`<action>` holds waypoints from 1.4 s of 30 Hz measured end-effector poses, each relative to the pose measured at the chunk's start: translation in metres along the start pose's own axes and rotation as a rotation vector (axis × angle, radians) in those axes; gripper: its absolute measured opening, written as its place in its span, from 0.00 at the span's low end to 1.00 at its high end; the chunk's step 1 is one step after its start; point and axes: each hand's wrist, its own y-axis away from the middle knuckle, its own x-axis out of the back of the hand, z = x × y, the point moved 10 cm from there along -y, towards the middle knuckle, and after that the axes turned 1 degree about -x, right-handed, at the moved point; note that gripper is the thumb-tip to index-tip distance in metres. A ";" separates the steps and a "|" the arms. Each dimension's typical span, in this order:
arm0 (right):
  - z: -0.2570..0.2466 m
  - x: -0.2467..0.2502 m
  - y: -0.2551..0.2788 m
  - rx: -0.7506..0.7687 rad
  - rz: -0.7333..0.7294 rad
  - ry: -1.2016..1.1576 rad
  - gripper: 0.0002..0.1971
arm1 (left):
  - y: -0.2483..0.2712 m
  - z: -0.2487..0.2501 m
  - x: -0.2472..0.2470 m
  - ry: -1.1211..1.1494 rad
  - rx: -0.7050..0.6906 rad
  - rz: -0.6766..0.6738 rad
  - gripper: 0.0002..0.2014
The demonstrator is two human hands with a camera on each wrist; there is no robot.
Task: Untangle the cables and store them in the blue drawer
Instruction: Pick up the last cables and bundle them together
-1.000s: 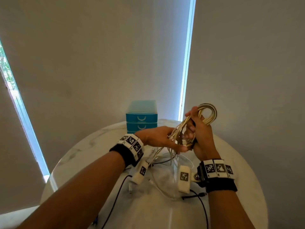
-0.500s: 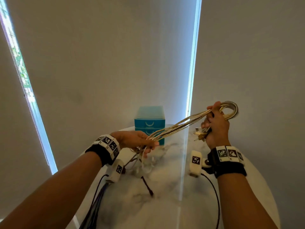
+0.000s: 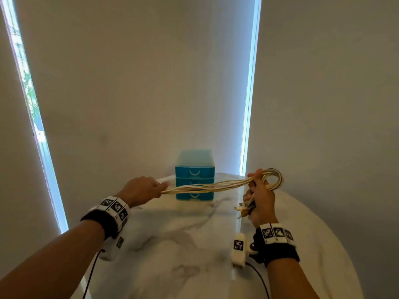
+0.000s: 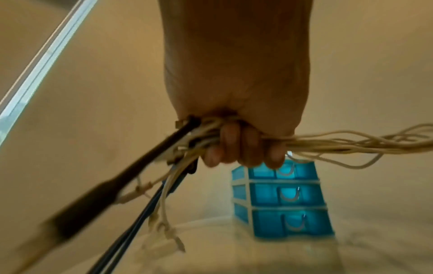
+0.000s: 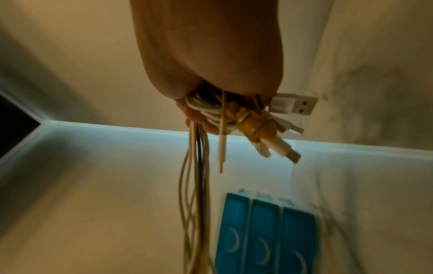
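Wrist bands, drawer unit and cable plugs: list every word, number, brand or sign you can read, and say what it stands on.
No readable words, numbers or brands anywhere.
Wrist bands: black-and-white square marker patterns only, no letters.
Blue drawer unit: plain fronts, no label.
Cable plugs: no marking legible, picture blurred.

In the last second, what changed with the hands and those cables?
The left hand slid leftward along the cables, away from the right hand, drawing the bundle out straight in front of the blue drawer unit. Unchanged: the right hand grips the looped end and plugs; all drawers shut.
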 end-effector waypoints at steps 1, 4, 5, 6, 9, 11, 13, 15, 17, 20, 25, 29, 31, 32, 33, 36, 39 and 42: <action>0.012 -0.003 0.002 -0.024 -0.017 0.004 0.21 | -0.002 -0.006 -0.018 -0.065 -0.011 -0.082 0.33; 0.039 -0.015 0.009 -0.047 -0.087 0.070 0.23 | -0.002 -0.001 -0.053 -0.080 -0.075 -0.228 0.10; 0.044 -0.019 0.010 -0.042 -0.112 0.097 0.23 | -0.005 0.012 -0.050 -0.009 -0.101 -0.183 0.06; 0.047 -0.022 0.011 -0.039 -0.132 0.119 0.23 | -0.008 0.032 -0.041 0.092 -0.148 -0.099 0.07; 0.052 -0.031 0.013 -0.028 -0.169 0.217 0.25 | -0.005 0.114 0.007 0.355 -0.311 0.161 0.06; 0.055 -0.037 0.013 -0.015 -0.198 0.281 0.27 | 0.001 0.176 0.030 0.330 -0.458 0.202 0.17; 0.058 -0.041 0.014 -0.014 -0.219 0.344 0.26 | 0.003 0.224 0.036 0.159 -0.563 0.153 0.26; 0.059 -0.044 0.016 0.011 -0.238 0.437 0.24 | 0.003 0.252 0.035 -0.094 -0.629 0.127 0.27; 0.058 -0.045 0.018 0.023 -0.242 0.495 0.22 | 0.003 0.264 0.031 -0.236 -0.645 0.095 0.26; 0.047 -0.056 0.029 0.144 -0.290 0.602 0.22 | 0.003 0.275 0.032 -0.379 -0.664 0.123 0.20; 0.039 -0.068 0.046 0.151 -0.365 0.632 0.22 | 0.010 0.292 0.043 -0.675 -0.740 0.247 0.11; 0.041 -0.063 0.043 0.113 -0.358 0.645 0.18 | 0.016 0.304 0.035 -0.765 -0.795 0.260 0.09; 0.044 -0.062 0.039 0.112 -0.363 0.702 0.18 | 0.016 0.302 0.031 -0.670 -0.803 0.254 0.09; 0.045 -0.059 0.039 0.104 -0.364 0.725 0.18 | 0.013 0.297 0.028 -0.585 -0.788 0.237 0.09; 0.046 -0.056 0.038 0.093 -0.362 0.737 0.18 | 0.009 0.288 0.027 -0.451 -0.759 0.217 0.09; 0.040 -0.044 0.030 0.079 -0.310 0.678 0.17 | 0.000 0.252 0.017 0.155 -0.644 0.089 0.23; 0.035 -0.034 0.018 0.057 -0.242 0.489 0.17 | -0.003 0.214 -0.029 0.496 -0.382 -0.189 0.44; 0.035 -0.037 0.020 -0.010 -0.290 0.109 0.21 | 0.014 0.196 -0.084 0.407 -0.331 -0.473 0.51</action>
